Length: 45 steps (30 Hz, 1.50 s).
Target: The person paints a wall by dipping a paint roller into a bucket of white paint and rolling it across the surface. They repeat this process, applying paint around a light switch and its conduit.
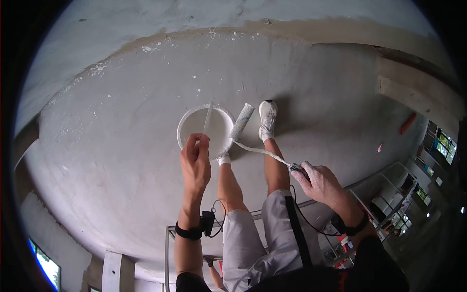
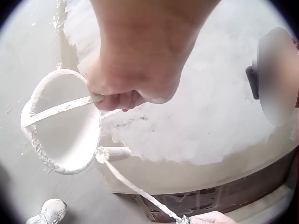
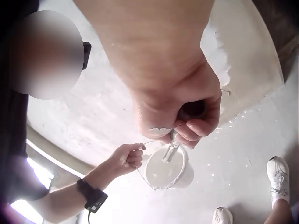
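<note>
A white bucket (image 1: 181,127), coated with white paint inside and along its rim, hangs or stands below my left hand (image 1: 196,163). That hand's curled fingers grip the bucket's handle (image 2: 60,110), which runs up from the rim. My right hand (image 1: 321,184), speckled with white, grips the dark grip (image 3: 192,110) of a paint roller. The roller's paint-coated metal rod (image 1: 262,151) reaches left toward the bucket. Its roller sleeve (image 1: 242,121) lies tilted just right of the bucket rim in the head view. In the right wrist view, my right hand hides part of the roller.
White splashes (image 1: 151,47) mark the grey floor near the wall base. My shoe (image 1: 267,117) stands right of the roller. A metal rail (image 1: 384,173) runs behind at the right, and a red object (image 1: 408,123) lies farther off. Cables hang from both wrist cameras.
</note>
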Tool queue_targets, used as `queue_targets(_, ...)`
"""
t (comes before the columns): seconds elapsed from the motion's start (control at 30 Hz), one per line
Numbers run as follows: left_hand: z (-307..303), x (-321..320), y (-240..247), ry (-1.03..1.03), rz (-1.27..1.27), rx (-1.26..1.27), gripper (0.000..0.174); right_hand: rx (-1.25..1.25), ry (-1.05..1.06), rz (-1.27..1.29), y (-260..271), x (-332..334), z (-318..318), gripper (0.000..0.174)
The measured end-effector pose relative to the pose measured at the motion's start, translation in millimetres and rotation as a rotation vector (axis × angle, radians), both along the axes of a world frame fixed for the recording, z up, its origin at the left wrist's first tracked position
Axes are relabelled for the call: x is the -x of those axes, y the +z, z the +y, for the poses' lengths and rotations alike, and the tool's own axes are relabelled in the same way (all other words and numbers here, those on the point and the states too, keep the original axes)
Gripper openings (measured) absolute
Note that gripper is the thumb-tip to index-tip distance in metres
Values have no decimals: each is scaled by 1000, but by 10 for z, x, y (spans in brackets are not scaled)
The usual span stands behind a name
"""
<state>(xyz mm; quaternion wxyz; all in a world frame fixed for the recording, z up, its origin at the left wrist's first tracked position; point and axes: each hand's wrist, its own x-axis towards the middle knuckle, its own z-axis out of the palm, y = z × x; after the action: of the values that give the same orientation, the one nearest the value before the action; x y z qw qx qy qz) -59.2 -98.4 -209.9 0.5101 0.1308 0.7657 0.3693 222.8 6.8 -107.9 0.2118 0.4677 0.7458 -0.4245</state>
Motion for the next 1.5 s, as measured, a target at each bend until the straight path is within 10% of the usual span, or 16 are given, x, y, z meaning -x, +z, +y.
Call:
queue_targets(0.77,88,-73,499,-112,-128,-245,25,-365,403,-176,-492,1170,-351,30)
queue_targets(1.5,601,-242,168,143,-30,-178,23,-132,-60,-105,-64,67,-211,34)
